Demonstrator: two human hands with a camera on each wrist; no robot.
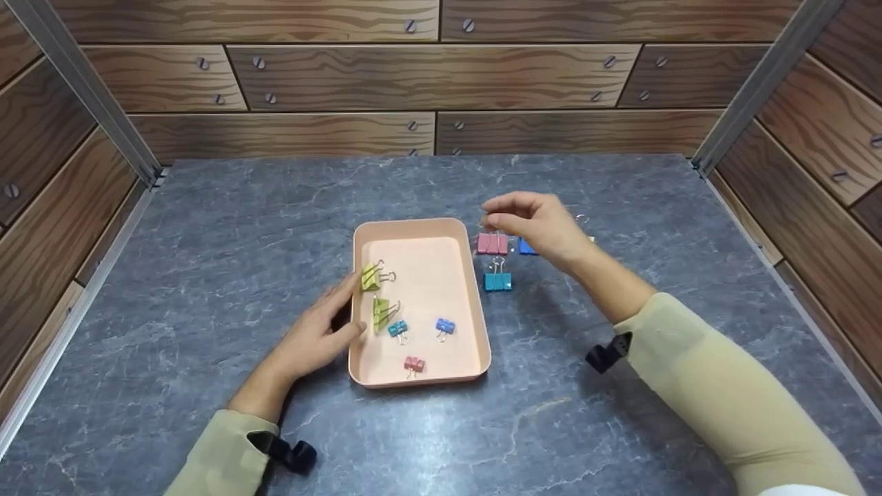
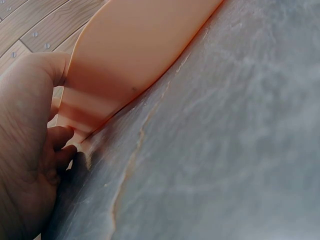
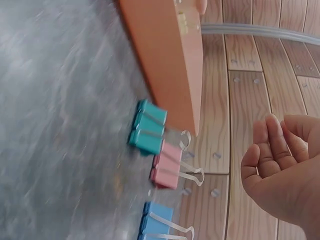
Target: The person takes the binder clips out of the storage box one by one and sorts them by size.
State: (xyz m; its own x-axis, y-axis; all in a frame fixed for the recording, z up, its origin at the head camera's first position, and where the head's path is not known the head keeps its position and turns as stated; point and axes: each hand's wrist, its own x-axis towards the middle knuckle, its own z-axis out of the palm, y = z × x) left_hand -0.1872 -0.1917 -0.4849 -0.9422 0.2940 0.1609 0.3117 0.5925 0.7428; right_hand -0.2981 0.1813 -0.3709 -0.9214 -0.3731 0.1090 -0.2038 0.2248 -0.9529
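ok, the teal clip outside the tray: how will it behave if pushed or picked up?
The teal clip will likely stay stiff: its body is flat-faced and straight-edged. It probably won't roll, given those flat sides. The thin wire handles sticking up may swivel if pinched.

left grip [image 1: 320, 337], thumb [image 1: 350, 335] spread, right grip [image 1: 537, 222] raised, fingers [image 1: 515, 200] loosely curved, forearms [image 1: 696, 372] angled inward

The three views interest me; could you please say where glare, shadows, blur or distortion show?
Head: glare on the tabletop in front of the tray; left wrist: shadow bands on the tray's wall, tabletop soft at right; right wrist: tabletop blurred, metal rail seemingly bowed.
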